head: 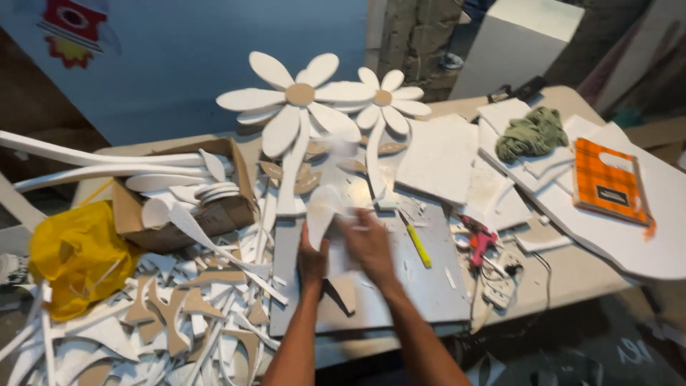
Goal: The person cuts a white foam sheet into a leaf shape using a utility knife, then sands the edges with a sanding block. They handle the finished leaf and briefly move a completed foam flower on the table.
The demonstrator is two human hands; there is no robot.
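- Head view: the left hand [312,259] grips the lower end of a white petal-shaped foam piece [319,211], fingers wrapped round it, near the middle of the table [572,275], toward its near edge.
- The right hand [369,243] lies against the same foam piece from the right side; it is blurred, so I cannot tell whether its fingers clasp the piece or only press on it.
- Both hands are above a grey board [429,282] that lies flat on the table.
- A yellow cutter [419,246] lies on that board just right of the right hand.
- A pink glue gun [480,243] sits further right, near the board's right edge.
- Two white foam daisies, the large daisy [296,100] and the small daisy [384,100], lie beyond the hands toward the table's far edge.
- A cardboard box [214,214] of white cut-outs stands at the left side.
- White and brown offcuts [164,314] heap at the near left corner, beside a yellow bag [78,254].
- An orange book [609,180] and a green cloth [532,132] rest on white sheets toward the right edge.
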